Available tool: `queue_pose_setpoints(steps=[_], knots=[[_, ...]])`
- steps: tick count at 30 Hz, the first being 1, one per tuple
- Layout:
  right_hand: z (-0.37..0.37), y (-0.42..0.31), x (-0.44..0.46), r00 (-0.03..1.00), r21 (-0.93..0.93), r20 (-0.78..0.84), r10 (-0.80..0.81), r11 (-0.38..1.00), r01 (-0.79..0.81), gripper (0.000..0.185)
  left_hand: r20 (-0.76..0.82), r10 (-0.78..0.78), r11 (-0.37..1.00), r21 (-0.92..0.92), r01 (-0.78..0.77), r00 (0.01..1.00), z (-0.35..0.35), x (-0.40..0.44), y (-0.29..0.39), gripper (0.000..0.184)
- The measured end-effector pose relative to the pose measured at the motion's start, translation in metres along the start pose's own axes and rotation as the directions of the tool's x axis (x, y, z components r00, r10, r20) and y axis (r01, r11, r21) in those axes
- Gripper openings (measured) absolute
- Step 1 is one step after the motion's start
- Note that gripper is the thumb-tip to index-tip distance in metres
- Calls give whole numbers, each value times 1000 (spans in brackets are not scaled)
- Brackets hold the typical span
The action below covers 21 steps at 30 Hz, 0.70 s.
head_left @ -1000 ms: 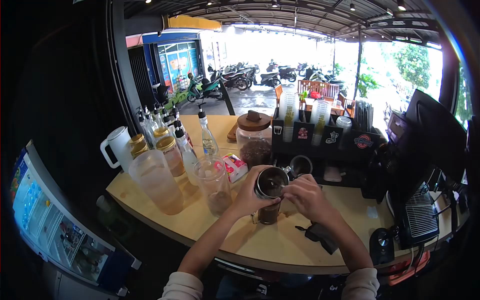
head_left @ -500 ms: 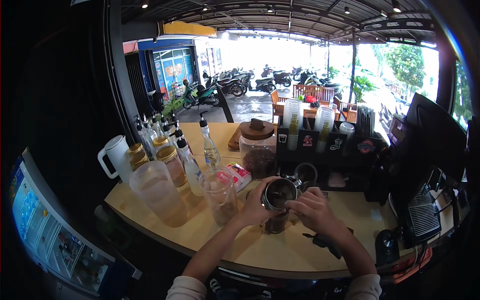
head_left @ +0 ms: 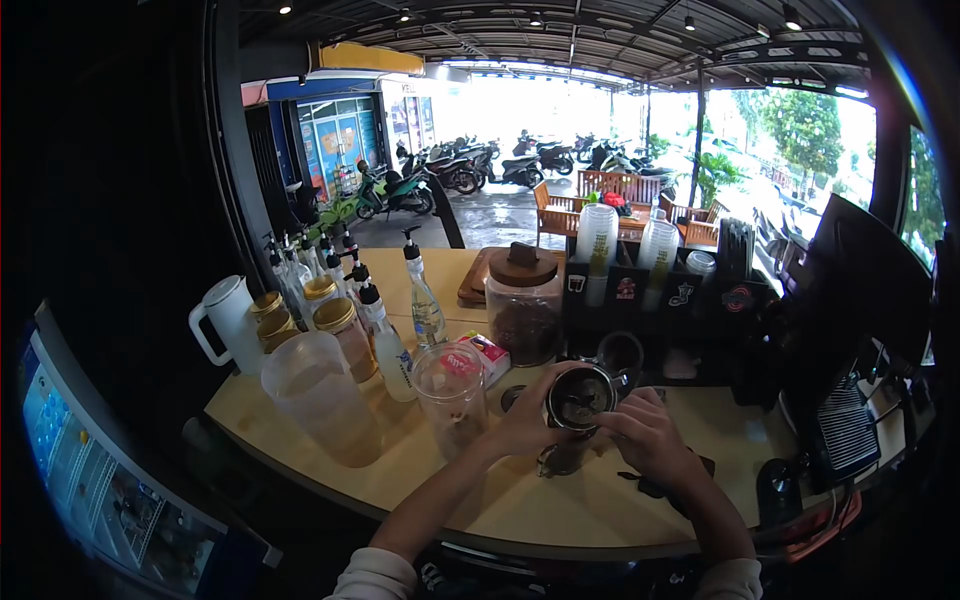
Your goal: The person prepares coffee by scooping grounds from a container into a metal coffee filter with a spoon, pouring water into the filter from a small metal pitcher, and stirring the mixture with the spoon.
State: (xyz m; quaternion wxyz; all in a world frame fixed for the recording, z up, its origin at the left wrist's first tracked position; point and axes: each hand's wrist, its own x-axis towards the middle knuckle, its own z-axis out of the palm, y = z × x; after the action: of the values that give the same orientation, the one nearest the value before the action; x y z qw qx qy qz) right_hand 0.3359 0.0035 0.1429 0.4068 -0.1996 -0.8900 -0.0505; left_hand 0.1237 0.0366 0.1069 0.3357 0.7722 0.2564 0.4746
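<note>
My left hand (head_left: 528, 420) is wrapped round the side of a round container with a shiny metal rim (head_left: 582, 398), its mouth tipped toward me and dark inside. My right hand (head_left: 650, 436) is closed, its fingertips at the right edge of that rim; whatever they pinch is hidden. Beneath the container is a dark, see-through glass shape (head_left: 563, 458); whether it is a separate piece I cannot tell. A clear plastic tub (head_left: 450, 395) stands left of my left hand, and behind it lies a small pink-and-white packet (head_left: 486, 352).
Left on the wooden counter (head_left: 500, 505) are a frosted jug (head_left: 320, 400), a white pitcher (head_left: 228, 320), gold-lidded jars (head_left: 345, 335) and pump bottles (head_left: 424, 300). A wooden-lidded jar (head_left: 523, 310) stands behind my hands, beside a black cup holder (head_left: 640, 295). A dark machine (head_left: 850, 430) is at right.
The view has shifted slightly. Both hands and the container sit a little further right and lower in view; the grip looks the same.
</note>
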Motion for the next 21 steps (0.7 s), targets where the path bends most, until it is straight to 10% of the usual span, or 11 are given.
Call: queue_pose_setpoints(steps=[17, 21], knots=[[-5, -5, -3, 995, 84, -74, 74, 994, -67, 13, -24, 1, 998, -58, -2, 1000, 11, 8, 3, 83], [-5, -1, 2, 858, 309, -201, 472, 862, -402, 6, -88, 32, 999, -41, -36, 996, 17, 7, -1, 82]])
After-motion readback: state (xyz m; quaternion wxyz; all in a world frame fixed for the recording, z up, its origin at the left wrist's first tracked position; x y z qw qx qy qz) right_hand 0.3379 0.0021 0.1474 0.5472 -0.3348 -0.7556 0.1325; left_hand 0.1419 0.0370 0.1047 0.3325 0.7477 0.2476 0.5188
